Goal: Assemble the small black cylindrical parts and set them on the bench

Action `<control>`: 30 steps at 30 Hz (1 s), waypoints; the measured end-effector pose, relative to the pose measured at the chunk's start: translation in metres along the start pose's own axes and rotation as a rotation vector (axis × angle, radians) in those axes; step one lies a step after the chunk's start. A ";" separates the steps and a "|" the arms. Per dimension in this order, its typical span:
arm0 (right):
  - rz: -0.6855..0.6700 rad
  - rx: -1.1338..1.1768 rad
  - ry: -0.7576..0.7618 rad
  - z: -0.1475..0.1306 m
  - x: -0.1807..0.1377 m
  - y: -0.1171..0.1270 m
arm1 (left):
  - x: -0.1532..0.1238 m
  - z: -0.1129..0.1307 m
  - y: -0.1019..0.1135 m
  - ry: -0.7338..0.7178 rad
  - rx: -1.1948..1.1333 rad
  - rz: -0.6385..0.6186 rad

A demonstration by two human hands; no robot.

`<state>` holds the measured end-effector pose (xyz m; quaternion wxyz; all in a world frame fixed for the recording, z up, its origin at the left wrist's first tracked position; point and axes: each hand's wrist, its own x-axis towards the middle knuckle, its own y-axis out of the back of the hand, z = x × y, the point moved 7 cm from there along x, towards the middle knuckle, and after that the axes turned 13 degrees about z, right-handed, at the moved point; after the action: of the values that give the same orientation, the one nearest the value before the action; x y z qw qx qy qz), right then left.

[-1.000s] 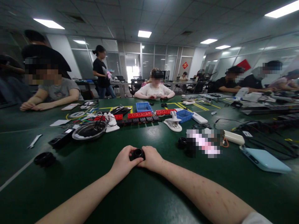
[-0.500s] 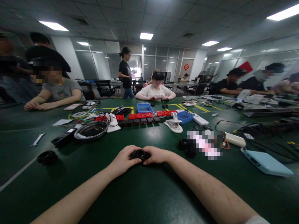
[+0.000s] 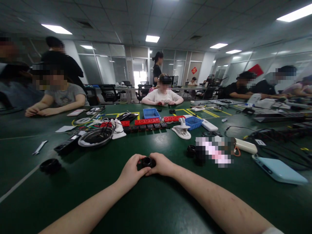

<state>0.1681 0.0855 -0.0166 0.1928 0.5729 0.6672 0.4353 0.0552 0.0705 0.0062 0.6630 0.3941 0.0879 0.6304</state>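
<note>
A small black round part (image 3: pixel 147 162) with a hole in its top sits between my two hands just above the green table (image 3: pixel 151 201). My left hand (image 3: pixel 131 170) grips its left side with curled fingers. My right hand (image 3: pixel 161 163) closes round its right side, thumb and fingers pressed on it. Both forearms reach in from the bottom edge and meet at the part. A similar black ring (image 3: pixel 190 150) lies on the table to the right of my right hand.
A black round piece (image 3: pixel 50 165) and a flat metal tool (image 3: pixel 39 147) lie at left. A dark bowl (image 3: pixel 95 136), red and black blocks (image 3: pixel 146 121), blue trays (image 3: pixel 150 112), a white clip (image 3: pixel 181 129), a pale blue device (image 3: pixel 280 169) and cables lie beyond. Other people sit around the table.
My hands have stayed together on the black part, with only small shifts of the fingers. A standing person at the back has walked to the right.
</note>
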 end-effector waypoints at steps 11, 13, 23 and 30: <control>-0.092 0.120 0.218 -0.015 0.000 0.008 | 0.005 0.004 0.004 -0.037 -0.065 -0.117; -0.178 0.204 0.234 -0.011 0.002 0.009 | 0.006 0.004 0.004 -0.066 -0.090 -0.161; -0.131 0.224 0.143 -0.002 0.005 0.004 | 0.006 0.002 0.003 -0.061 -0.109 -0.168; 0.149 -0.233 0.029 -0.009 0.000 0.005 | 0.002 -0.002 0.006 -0.003 -0.011 0.035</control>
<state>0.1643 0.0825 -0.0075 0.2153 0.5882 0.5705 0.5312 0.0502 0.0726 0.0098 0.6543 0.3927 0.0765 0.6417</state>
